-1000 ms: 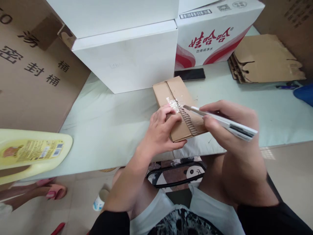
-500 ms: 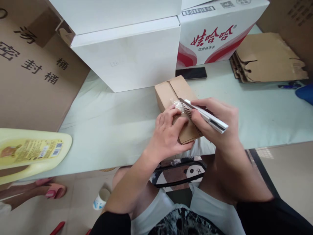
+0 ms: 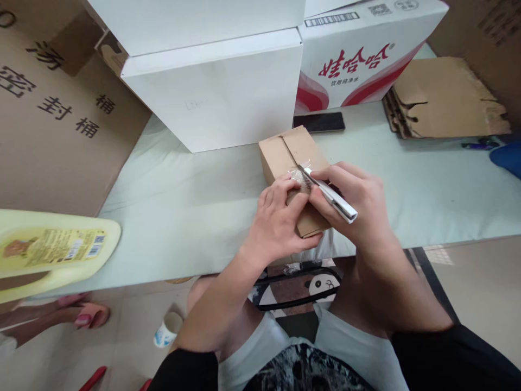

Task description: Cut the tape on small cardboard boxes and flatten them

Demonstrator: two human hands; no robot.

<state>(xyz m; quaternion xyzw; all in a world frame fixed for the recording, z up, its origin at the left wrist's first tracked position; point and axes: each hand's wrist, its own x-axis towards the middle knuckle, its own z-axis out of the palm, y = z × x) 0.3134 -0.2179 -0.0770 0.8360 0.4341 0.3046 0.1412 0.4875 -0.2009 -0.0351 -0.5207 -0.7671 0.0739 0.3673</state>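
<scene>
Since the frame one second ago, the right hand (image 3: 360, 198) and its white cutter (image 3: 336, 202) have moved in toward 9 o'clock, the blade now lying along the seam of the small carton (image 3: 281, 158). The small carton itself sits on the cloth-covered table (image 3: 195, 201), near the edge before the wearer, and serves below as clock centre.

Left hand (image 3: 277, 220): gripping the near end of the small carton, fingers on top, thumb at the lower edge. Right hand: closed around the cutter. Flaps are down, with clear tape (image 3: 296, 175) across the seam; contents cannot be seen.

At 1 o'clock, beyond a dark phone (image 3: 319, 122), stands a water box (image 3: 354, 68) reading "娃哈哈" and "饮用纯净水", with barcode and QR code. At 10 o'clock, a white box (image 3: 220, 103) bears faint, illegible handwriting. Between 9 and 10, a large carton (image 3: 57, 146) shows "汤" and "密封桶". Between 8 and 9 lies a yellow jug (image 3: 61, 250); label text too small to read. Between 7 and 8, on the floor, a paper cup (image 3: 166, 330); contents unclear.
</scene>
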